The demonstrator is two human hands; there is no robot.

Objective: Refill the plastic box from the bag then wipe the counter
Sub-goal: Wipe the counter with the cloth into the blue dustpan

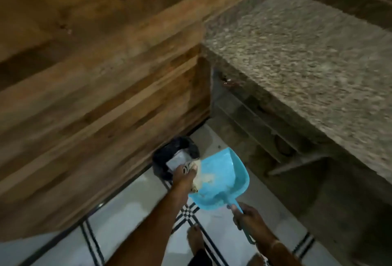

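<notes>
Speckled grey stone tabletop (307, 53) up on the right, bare and a bit blurry, with dim shelves (265, 130) under it. Down low in the middle, a bright blue dustpan (220, 178), tipped toward a small bin (176, 159) with a black bag around its rim. Bin on the tiled floor (131, 223), tucked against the wooden wall (95, 87). Some pale crumbs and dust lying inside the dustpan. Right hand (250, 221) closed tight around the blue handle, near the bottom of the view. Left hand (186, 174) curled around a light-coloured cloth (196, 172), pressed onto the left edge of the dustpan, just beside the bin's mouth. Fingers folded over the cloth, not spread. One bare foot (195, 238) on the floor between the two arms. Thin black lines crossing on the white floor tiles.
</notes>
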